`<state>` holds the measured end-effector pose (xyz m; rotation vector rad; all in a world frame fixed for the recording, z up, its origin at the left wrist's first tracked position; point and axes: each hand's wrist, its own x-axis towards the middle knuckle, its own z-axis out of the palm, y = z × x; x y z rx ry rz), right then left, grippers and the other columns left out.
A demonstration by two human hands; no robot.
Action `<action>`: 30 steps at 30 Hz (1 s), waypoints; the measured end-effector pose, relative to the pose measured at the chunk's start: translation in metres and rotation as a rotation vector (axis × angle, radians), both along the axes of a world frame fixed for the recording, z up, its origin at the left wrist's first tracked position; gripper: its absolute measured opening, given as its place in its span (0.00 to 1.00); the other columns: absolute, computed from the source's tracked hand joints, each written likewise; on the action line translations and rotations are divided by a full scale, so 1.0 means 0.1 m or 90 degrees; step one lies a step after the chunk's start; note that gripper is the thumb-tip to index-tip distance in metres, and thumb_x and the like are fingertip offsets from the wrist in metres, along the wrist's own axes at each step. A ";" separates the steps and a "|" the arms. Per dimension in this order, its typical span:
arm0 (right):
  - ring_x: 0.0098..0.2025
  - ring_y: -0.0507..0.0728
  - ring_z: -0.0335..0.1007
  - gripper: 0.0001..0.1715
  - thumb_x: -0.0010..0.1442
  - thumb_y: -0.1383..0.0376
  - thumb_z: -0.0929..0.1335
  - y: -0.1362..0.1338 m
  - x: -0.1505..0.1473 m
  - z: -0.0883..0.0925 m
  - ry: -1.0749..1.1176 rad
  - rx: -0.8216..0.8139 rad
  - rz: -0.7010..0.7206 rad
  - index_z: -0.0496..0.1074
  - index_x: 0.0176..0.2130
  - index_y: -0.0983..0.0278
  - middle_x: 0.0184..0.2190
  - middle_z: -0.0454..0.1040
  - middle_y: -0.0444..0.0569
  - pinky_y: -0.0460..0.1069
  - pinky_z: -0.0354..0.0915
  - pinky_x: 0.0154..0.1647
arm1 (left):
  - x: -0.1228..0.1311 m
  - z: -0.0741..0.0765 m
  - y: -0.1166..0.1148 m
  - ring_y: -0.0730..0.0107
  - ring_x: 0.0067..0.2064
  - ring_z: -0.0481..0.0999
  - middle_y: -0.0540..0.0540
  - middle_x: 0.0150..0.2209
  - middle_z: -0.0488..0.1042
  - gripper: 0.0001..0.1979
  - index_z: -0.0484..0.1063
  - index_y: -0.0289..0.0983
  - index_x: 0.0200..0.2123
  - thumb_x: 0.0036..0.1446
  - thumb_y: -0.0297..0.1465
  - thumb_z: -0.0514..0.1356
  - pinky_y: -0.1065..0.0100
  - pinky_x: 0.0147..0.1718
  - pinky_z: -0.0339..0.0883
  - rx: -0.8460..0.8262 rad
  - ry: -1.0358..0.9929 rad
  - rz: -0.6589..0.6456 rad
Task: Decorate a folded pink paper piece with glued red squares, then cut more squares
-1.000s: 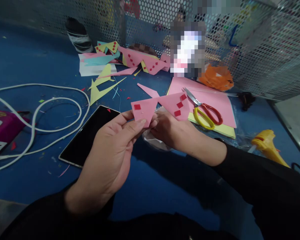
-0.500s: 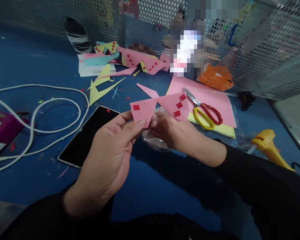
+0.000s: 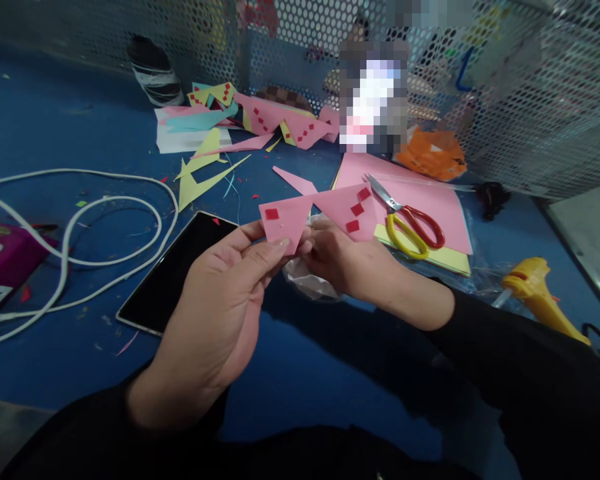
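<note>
My left hand [image 3: 230, 287] pinches a pink paper cut-out [image 3: 291, 223] between thumb and fingers at its lower left. The cut-out has two pointed lobes joined along the top edge. One red square sits on the left lobe; three run in a slanted row down the right one. My right hand [image 3: 347, 260] is closed, its curled fingertips at the gap between the lobes, close to my left fingers. Whatever those fingertips grip is hidden. A clear, whitish plastic piece [image 3: 313, 283] shows below my right hand.
Scissors [image 3: 405, 223] lie on stacked pink and yellow paper [image 3: 427, 197] at right, with a yellow glue gun [image 3: 535, 287] beyond. A black tablet [image 3: 180, 273] and white cable [image 3: 167, 200] are at left. Finished paper shapes [image 3: 285, 120] stand by the mesh wall [image 3: 300, 63].
</note>
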<state>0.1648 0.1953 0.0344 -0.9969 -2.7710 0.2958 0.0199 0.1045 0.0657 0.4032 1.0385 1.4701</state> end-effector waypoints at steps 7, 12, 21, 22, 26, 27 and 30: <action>0.28 0.51 0.63 0.06 0.58 0.72 0.67 0.04 0.03 0.17 0.066 -0.162 -0.052 0.74 0.36 0.65 0.29 0.74 0.46 0.48 0.55 0.29 | 0.00 -0.03 0.02 0.69 0.41 0.82 0.43 0.40 0.84 0.10 0.79 0.31 0.43 0.57 0.21 0.65 0.67 0.53 0.72 0.010 -0.003 0.016; 0.31 0.54 0.66 0.07 0.61 0.69 0.68 0.01 0.05 0.13 -0.020 -0.036 -0.019 0.77 0.38 0.66 0.33 0.76 0.51 0.49 0.55 0.30 | 0.00 -0.06 0.01 0.71 0.40 0.82 0.45 0.37 0.84 0.08 0.80 0.32 0.41 0.57 0.20 0.65 0.71 0.48 0.73 0.038 -0.006 0.015; 0.34 0.55 0.66 0.10 0.63 0.70 0.64 0.00 -0.01 -0.01 -0.040 0.007 0.034 0.75 0.33 0.68 0.38 0.77 0.57 0.51 0.53 0.30 | -0.01 -0.05 0.01 0.69 0.43 0.81 0.44 0.40 0.84 0.10 0.78 0.31 0.43 0.57 0.21 0.65 0.70 0.50 0.72 0.034 -0.002 0.011; 0.34 0.55 0.66 0.10 0.63 0.70 0.64 0.00 -0.01 -0.02 -0.036 0.007 0.034 0.75 0.34 0.68 0.38 0.77 0.57 0.51 0.54 0.30 | -0.01 -0.04 0.01 0.69 0.43 0.81 0.43 0.41 0.83 0.10 0.78 0.31 0.44 0.57 0.21 0.65 0.69 0.50 0.72 0.030 -0.001 0.014; 0.33 0.55 0.67 0.09 0.62 0.70 0.65 0.00 0.00 0.01 -0.030 -0.012 0.039 0.75 0.33 0.67 0.34 0.76 0.55 0.51 0.57 0.31 | -0.01 -0.04 0.00 0.65 0.46 0.81 0.42 0.43 0.83 0.12 0.78 0.32 0.44 0.56 0.22 0.66 0.65 0.54 0.70 0.009 -0.004 0.011; 0.34 0.55 0.68 0.09 0.62 0.70 0.66 0.00 0.01 0.02 -0.030 -0.017 0.039 0.75 0.32 0.66 0.34 0.76 0.54 0.51 0.57 0.31 | -0.01 -0.04 0.00 0.64 0.46 0.81 0.42 0.43 0.83 0.12 0.78 0.32 0.44 0.55 0.23 0.67 0.64 0.54 0.70 0.006 -0.004 0.011; 0.34 0.56 0.68 0.08 0.62 0.71 0.66 -0.02 0.00 0.06 -0.028 -0.026 0.033 0.74 0.32 0.65 0.33 0.76 0.54 0.50 0.58 0.31 | -0.01 -0.05 0.00 0.64 0.46 0.81 0.42 0.43 0.83 0.12 0.79 0.33 0.43 0.54 0.23 0.68 0.64 0.54 0.70 0.007 -0.003 0.011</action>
